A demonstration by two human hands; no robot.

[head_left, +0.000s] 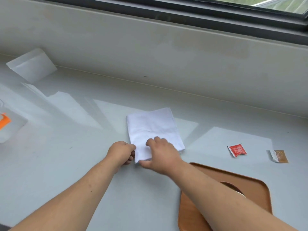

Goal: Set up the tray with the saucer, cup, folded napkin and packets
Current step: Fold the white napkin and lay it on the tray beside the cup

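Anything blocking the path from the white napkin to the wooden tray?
Nothing on the countertop between them. The white folded napkin lies just beyond the brown wooden tray. Only the person's right forearm crosses the tray, hiding part of a saucer there; both packets lie off to the right.

One white napkin, two packets, red and brown, one wooden tray, two hands.
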